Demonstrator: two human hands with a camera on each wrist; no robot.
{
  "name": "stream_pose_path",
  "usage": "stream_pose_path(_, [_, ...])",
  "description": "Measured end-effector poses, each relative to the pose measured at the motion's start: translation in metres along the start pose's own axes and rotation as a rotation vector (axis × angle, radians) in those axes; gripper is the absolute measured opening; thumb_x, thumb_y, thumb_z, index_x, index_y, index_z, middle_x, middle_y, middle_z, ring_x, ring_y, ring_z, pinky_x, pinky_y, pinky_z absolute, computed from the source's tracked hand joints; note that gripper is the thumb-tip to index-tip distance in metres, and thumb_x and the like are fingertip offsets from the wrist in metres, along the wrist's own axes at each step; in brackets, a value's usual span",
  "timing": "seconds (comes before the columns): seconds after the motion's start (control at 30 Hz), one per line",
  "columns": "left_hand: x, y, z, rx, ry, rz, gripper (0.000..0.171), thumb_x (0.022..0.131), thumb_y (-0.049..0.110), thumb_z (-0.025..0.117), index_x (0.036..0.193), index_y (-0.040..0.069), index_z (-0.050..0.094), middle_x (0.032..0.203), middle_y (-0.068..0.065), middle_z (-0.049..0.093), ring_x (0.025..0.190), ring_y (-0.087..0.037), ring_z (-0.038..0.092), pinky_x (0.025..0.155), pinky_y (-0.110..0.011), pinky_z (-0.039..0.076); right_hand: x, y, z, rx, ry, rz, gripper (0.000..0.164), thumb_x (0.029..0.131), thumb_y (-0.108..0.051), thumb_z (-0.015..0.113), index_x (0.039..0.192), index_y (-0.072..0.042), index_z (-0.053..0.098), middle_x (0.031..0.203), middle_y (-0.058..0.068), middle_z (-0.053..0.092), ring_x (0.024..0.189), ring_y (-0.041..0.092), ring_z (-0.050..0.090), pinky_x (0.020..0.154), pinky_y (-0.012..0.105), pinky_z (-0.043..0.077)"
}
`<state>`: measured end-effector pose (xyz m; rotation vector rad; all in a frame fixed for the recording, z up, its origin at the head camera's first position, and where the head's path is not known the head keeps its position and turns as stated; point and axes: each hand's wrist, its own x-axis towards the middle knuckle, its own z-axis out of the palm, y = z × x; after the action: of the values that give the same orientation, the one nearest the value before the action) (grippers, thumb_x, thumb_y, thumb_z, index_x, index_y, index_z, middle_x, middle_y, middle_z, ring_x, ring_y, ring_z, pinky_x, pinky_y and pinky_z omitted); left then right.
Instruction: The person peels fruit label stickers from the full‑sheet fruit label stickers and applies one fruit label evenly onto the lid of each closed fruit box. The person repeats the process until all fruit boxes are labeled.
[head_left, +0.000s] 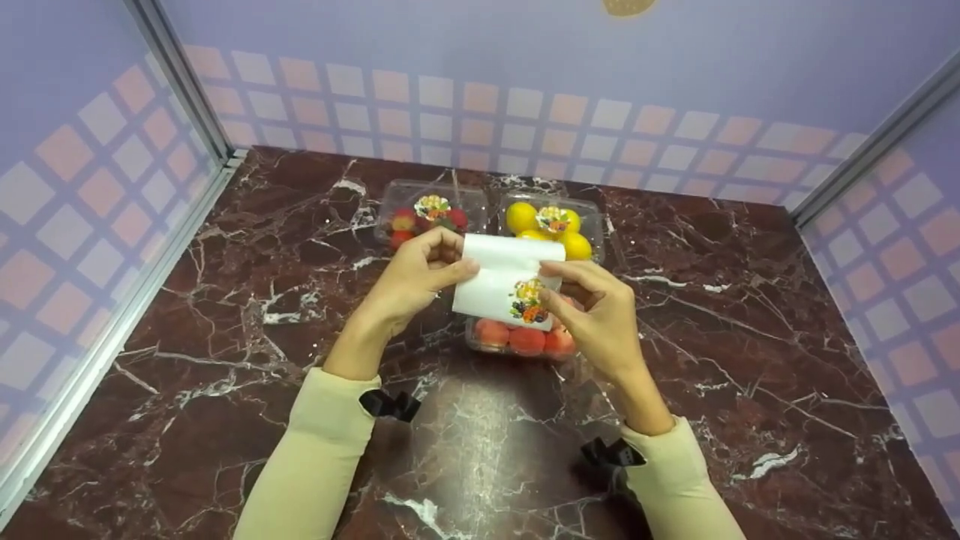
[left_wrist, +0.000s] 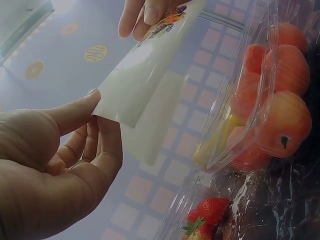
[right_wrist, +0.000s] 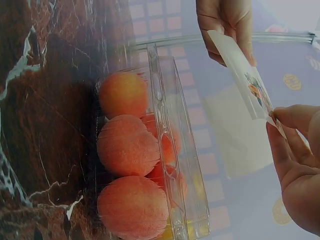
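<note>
Both hands hold a white sheet of sticker backing paper (head_left: pixel 491 292) above a clear box of peaches (head_left: pixel 527 341). A fruit-picture sticker (head_left: pixel 528 301) lies at the sheet's lower right. My left hand (head_left: pixel 409 281) pinches the left edge between thumb and fingers. At the right edge, beside the sticker, my right hand (head_left: pixel 600 311) pinches the sheet with thumb and forefinger. The right wrist view shows the sheet (right_wrist: pixel 240 70) bent, with a longer translucent part (right_wrist: pixel 235 135) hanging behind it. The sheet hides part of the peach box in the head view.
Behind the sheet stand two lidded clear boxes bearing similar stickers: strawberries (head_left: pixel 403 220) on the left, yellow fruit (head_left: pixel 576 245) on the right. The dark red marble-patterned tabletop (head_left: pixel 247 322) is bounded by checkered panels (head_left: pixel 465 97) at the back and sides.
</note>
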<state>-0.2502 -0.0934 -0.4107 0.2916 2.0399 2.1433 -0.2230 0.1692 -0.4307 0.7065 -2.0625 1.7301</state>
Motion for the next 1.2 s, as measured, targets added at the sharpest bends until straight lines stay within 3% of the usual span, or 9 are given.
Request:
stream_pose_path(0.13, [0.000, 0.000, 0.003, -0.005, -0.007, -0.002, 0.020, 0.097, 0.002, 0.076, 0.111, 0.002, 0.063, 0.107, -0.011, 0.063, 0.093, -0.022, 0.067, 0.084, -0.030, 0.060, 0.001, 0.002, -0.002, -0.067, 0.012, -0.039, 0.029, 0.089, 0.008, 0.080, 0.117, 0.001, 0.079, 0.111, 0.013, 0.076, 0.097, 0.025, 0.074, 0.089, 0.034, 0.063])
stream_pose_path(0.33, [0.000, 0.000, 0.006, -0.021, -0.008, 0.030, 0.017, 0.096, 0.003, 0.077, 0.105, 0.006, 0.063, 0.101, -0.006, 0.062, 0.086, -0.016, 0.061, 0.078, -0.024, 0.053, 0.003, 0.003, -0.006, -0.368, 0.031, -0.148, 0.025, 0.089, -0.006, 0.086, 0.114, -0.007, 0.083, 0.112, 0.005, 0.076, 0.098, 0.016, 0.071, 0.084, 0.023, 0.058])
stream_pose_path(0.47, [0.000, 0.000, 0.008, -0.031, -0.002, 0.054, 0.018, 0.095, 0.003, 0.077, 0.105, 0.007, 0.063, 0.100, -0.006, 0.061, 0.085, -0.016, 0.060, 0.078, -0.025, 0.051, 0.003, 0.003, -0.008, -0.450, 0.011, -0.182, 0.024, 0.090, -0.009, 0.086, 0.114, -0.007, 0.083, 0.112, 0.007, 0.073, 0.097, 0.016, 0.068, 0.081, 0.022, 0.055])
stream_pose_path(0.63, [0.000, 0.000, 0.009, -0.008, -0.002, 0.062, 0.019, 0.095, 0.004, 0.078, 0.106, 0.006, 0.063, 0.101, -0.006, 0.061, 0.084, -0.016, 0.061, 0.075, -0.024, 0.051, 0.002, 0.003, -0.007, -0.507, -0.014, -0.203, 0.020, 0.091, -0.006, 0.084, 0.111, -0.005, 0.083, 0.110, 0.010, 0.071, 0.090, 0.020, 0.065, 0.076, 0.024, 0.053])
stream_pose_path(0.87, [0.000, 0.001, 0.011, 0.020, -0.012, 0.088, 0.020, 0.095, 0.006, 0.078, 0.108, 0.006, 0.063, 0.103, -0.008, 0.064, 0.087, -0.019, 0.065, 0.077, -0.026, 0.055, 0.001, 0.002, -0.006, -0.515, -0.012, -0.194, 0.017, 0.093, -0.008, 0.082, 0.110, -0.004, 0.083, 0.110, 0.010, 0.071, 0.094, 0.018, 0.065, 0.079, 0.021, 0.050])
stream_pose_path(0.97, [-0.001, 0.002, 0.012, 0.028, -0.013, 0.100, 0.020, 0.095, 0.006, 0.079, 0.108, 0.006, 0.064, 0.103, -0.008, 0.065, 0.088, -0.019, 0.065, 0.077, -0.027, 0.056, 0.001, 0.003, -0.006, -0.520, -0.009, -0.208, 0.015, 0.094, -0.009, 0.081, 0.109, -0.004, 0.083, 0.108, 0.011, 0.071, 0.088, 0.020, 0.064, 0.076, 0.020, 0.049])
stream_pose_path(1.2, [-0.001, 0.000, 0.013, 0.027, 0.004, 0.112, 0.018, 0.095, 0.006, 0.079, 0.106, 0.007, 0.064, 0.100, -0.006, 0.065, 0.085, -0.016, 0.063, 0.077, -0.030, 0.054, 0.001, 0.004, -0.003, -0.476, 0.048, -0.238, 0.010, 0.090, -0.006, 0.085, 0.100, -0.005, 0.084, 0.101, 0.009, 0.072, 0.084, 0.019, 0.065, 0.074, 0.021, 0.050])
